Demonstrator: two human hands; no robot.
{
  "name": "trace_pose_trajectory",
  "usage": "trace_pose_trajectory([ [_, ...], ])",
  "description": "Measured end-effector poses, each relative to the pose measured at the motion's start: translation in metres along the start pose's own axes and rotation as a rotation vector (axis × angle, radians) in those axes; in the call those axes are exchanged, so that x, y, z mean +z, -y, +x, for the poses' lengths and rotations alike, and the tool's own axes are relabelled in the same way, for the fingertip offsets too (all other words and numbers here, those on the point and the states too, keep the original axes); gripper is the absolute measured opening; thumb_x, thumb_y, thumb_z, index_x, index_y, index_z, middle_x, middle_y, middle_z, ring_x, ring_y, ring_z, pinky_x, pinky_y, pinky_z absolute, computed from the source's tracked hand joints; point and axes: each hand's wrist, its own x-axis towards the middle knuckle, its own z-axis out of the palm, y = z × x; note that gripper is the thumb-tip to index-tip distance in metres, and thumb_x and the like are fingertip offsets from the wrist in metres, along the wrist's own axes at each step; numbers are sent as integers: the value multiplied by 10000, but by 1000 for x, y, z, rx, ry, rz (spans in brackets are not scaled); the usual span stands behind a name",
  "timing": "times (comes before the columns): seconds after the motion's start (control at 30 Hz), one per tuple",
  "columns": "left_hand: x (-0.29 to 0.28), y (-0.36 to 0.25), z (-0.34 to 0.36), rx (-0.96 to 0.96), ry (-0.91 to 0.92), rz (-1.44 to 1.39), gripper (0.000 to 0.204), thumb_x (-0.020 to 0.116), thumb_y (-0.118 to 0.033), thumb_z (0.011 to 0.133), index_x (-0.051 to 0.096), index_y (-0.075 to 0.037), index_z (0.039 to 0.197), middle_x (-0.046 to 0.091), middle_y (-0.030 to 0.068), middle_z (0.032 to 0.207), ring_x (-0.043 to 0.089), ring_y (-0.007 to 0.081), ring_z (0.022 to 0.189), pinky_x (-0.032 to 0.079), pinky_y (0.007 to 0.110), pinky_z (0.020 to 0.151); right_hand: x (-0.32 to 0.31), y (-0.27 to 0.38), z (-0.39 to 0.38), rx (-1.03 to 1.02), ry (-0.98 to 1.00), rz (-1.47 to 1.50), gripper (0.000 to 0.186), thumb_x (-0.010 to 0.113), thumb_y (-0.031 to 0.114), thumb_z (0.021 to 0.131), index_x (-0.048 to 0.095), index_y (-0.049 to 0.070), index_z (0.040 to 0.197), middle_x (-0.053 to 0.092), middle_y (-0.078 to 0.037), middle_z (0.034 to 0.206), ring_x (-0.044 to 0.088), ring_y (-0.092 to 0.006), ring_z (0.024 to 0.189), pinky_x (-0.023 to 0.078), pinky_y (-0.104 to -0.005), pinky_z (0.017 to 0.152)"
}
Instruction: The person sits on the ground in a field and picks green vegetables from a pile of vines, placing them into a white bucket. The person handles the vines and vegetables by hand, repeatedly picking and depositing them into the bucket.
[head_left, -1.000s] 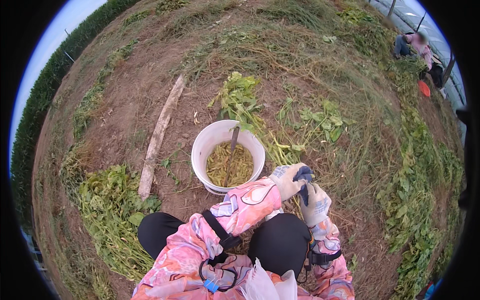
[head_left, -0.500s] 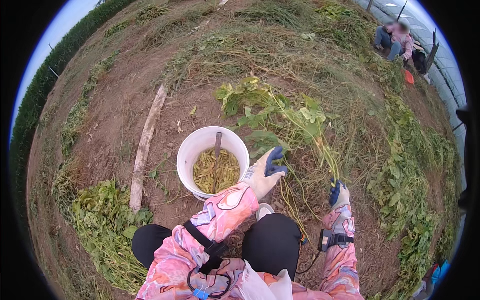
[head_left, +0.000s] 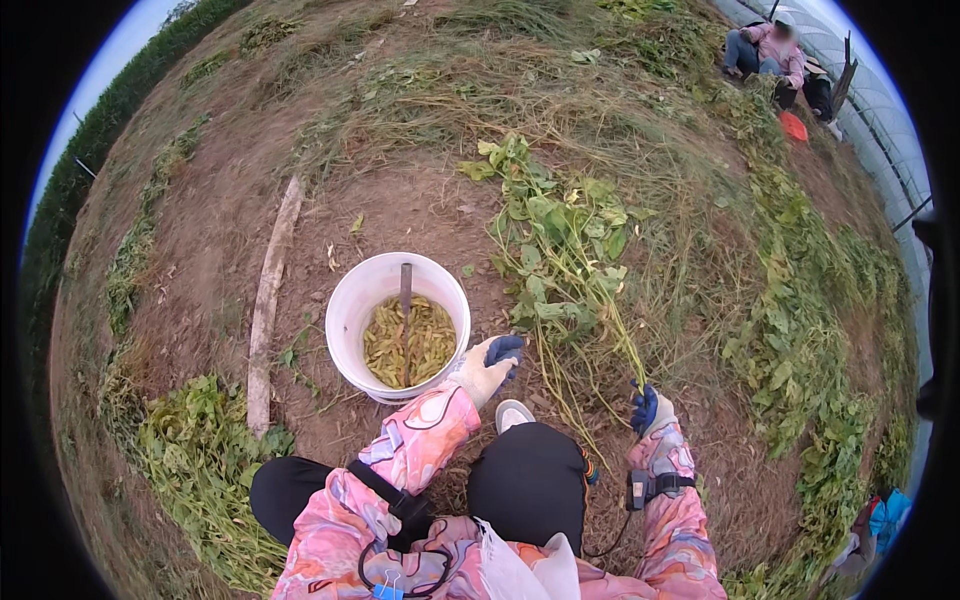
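Your gloved right hand [head_left: 652, 410] grips the stem ends of the long, leafy yellow-green plant [head_left: 550, 215], which stretches up-left toward upper centre frame; your half-curled left hand [head_left: 487, 367], contents unclear, is nearer the round white bucket [head_left: 347, 318].

Shows pink on the sleeves [head_left: 430, 425], swirled with orange, white and lilac. Wears cream and navy on the gloves [head_left: 487, 370], plain black on the trousers [head_left: 528, 485]. Has white on the bucket [head_left: 344, 335], yellow-green on the pods [head_left: 428, 340], dark brown on the stick [head_left: 406, 320]. Runs green through the leaves [head_left: 560, 225], yellowish down the stems [head_left: 627, 345], pale grey along the board [head_left: 269, 310], reddish brown across the soil [head_left: 225, 280], bright blue on the clip [head_left: 387, 592].
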Motion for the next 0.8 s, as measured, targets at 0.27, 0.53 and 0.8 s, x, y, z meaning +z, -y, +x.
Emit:
trace_pose_trajectory([
  [0.27, 1, 14, 1, -63, 20, 1, 314, 518, -73, 895, 526, -39, 1207, 621, 29, 943, 563, 100, 744, 476, 241, 672, 6, 19, -21, -127, 201, 213, 370, 394, 327, 973, 489, 108, 1256, 310, 45, 570, 285, -98, 415, 243, -257, 385],
  [0.53, 4, 12, -4, -26, -1, -20, 303, 520, -68, 885, 542, -46, 1186, 625, 15, 924, 552, 89, 722, 471, 239, 649, 65, 60, -68, -702, -8, -57, 293, 526, 326, 936, 582, 94, 1106, 407, 57, 568, 346, -53, 411, 256, -209, 372],
  [0.8, 10, -39, -36, 63, 55, 38, 310, 518, -64, 890, 549, -48, 1198, 646, 24, 976, 584, 90, 764, 479, 231, 671, 135, 86, -88, -985, 32, -74, 284, 535, 231, 935, 571, 27, 1129, 551, 4, 715, 461, -55, 542, 347, -197, 461],
])
